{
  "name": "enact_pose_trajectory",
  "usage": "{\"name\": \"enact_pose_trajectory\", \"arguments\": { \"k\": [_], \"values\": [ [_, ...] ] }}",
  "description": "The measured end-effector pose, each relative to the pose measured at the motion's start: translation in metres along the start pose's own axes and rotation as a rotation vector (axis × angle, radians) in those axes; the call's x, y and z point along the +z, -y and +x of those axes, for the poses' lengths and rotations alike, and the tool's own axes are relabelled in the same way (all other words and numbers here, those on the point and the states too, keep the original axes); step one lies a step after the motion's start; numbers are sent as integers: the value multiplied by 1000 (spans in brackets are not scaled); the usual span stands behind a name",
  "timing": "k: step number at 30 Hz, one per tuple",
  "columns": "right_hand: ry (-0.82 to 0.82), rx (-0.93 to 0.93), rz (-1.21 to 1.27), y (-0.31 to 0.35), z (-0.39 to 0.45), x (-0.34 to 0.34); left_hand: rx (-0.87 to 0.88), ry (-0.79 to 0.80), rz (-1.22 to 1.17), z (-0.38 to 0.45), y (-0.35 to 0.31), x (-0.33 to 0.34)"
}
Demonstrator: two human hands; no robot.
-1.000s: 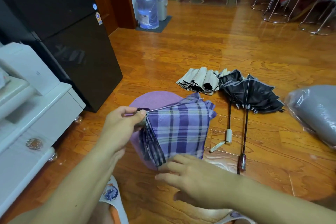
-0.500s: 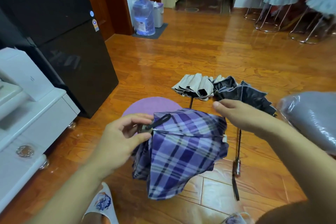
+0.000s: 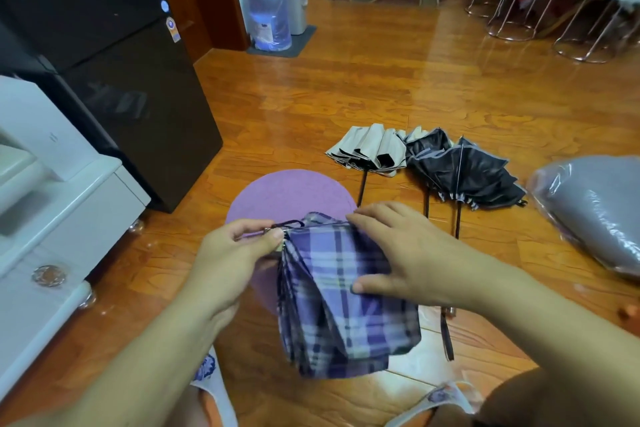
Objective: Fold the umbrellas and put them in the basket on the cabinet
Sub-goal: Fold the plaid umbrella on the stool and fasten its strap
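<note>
Head view: my left hand [image 3: 228, 260] pinches the strap end of the purple plaid umbrella [image 3: 343, 302], held above the floor at 6 o'clock. My right hand [image 3: 391, 253] curls over its limp, slippery canopy, gathering pleats. I judge the stiff ribs the best hold. Two more umbrellas [image 3: 426, 163] lie at 1 o'clock.

The left hand [image 3: 232, 256] pinches the purple plaid umbrella [image 3: 343, 308] at its top; the right hand [image 3: 398, 253] grips its folds. Two umbrellas [image 3: 415, 163] lie farther off.
</note>
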State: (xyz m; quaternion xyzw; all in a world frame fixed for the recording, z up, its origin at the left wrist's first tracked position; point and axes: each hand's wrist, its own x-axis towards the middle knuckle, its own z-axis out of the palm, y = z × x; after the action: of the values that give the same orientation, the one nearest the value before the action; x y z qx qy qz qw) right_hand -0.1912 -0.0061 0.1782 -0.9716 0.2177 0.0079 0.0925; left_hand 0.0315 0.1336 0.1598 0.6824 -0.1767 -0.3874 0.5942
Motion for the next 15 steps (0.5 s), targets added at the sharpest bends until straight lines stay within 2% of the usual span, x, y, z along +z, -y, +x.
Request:
{"name": "enact_pose_trajectory", "arguments": {
  "k": [4, 7, 13, 15],
  "values": [
    [52, -29, -65, 5, 4, 7, -35, -36, -110, 4, -5, 3],
    [22, -52, -96, 13, 6, 12, -59, -64, -164, 6, -3, 10],
    [22, -87, -108, 15, 8, 12, -250, -72, -364, 22, -9, 11],
    [-39, -75, -134, 6, 10, 13, -252, -62, -401, 24, -12, 10]
  ]
}}
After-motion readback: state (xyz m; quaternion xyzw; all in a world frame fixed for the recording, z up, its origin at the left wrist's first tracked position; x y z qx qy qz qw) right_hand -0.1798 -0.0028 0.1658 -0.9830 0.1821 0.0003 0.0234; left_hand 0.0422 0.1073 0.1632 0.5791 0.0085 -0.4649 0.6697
